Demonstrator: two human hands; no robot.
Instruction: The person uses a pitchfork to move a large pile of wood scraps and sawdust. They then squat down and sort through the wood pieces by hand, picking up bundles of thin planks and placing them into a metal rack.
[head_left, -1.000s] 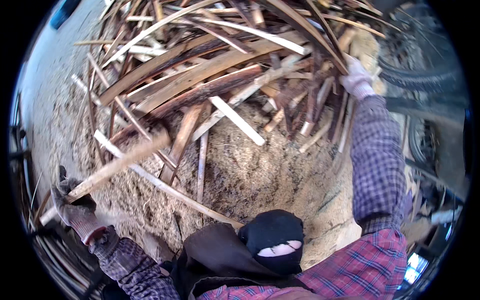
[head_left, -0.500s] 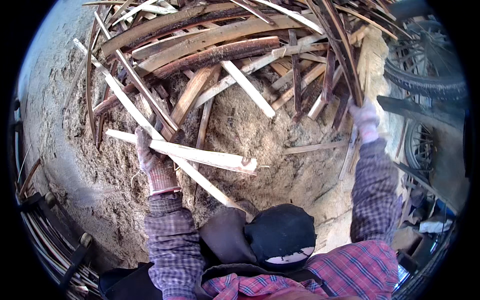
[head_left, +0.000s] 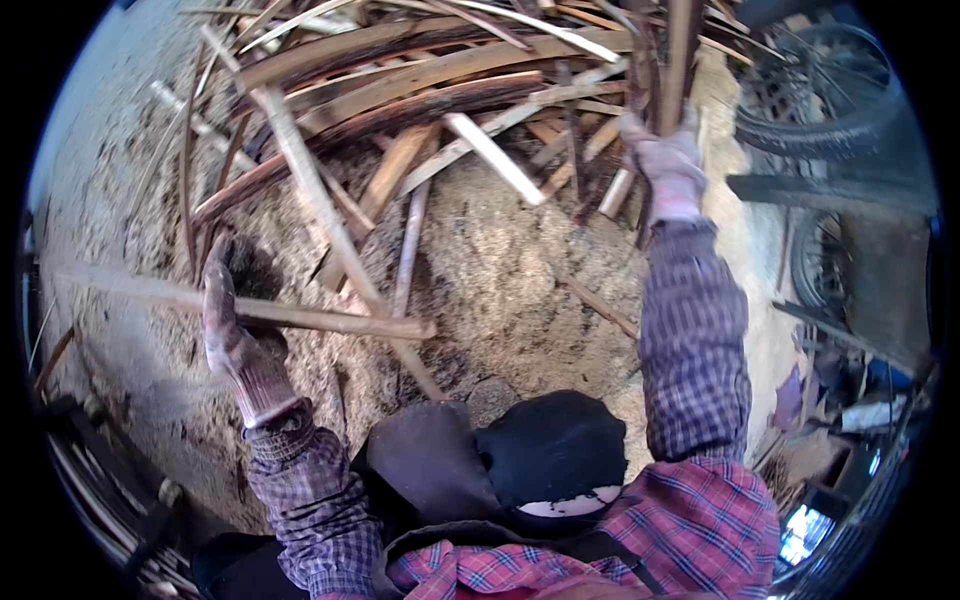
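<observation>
At the ground's lower left edge, dark bars stand close together, with a grey strip of ground running up beside them. The left hand, gloved, is closed around a board, fingers pointing up the ground. The board lies nearly crosswise: its blurred left end reaches toward the ground's left edge, while its square right end sits above the left knee, apart from it. It passes over a long stick that slants from the upper left down toward that knee.

Along the far edge of the ground spreads the pile, curved lengths lying across one another. A white stick juts from its near side. Between the pile and both knees, and from one hand across to the other, opens a wide stretch of sawdust, the roomiest part within reach. A short stick lies toward its right side.

The right hand, also gloved, grips a slat standing steeply at the pile's right end. Just beyond, a wheel and a grey beam bound the ground's right edge, leaving a narrow pale strip beside the right sleeve.
</observation>
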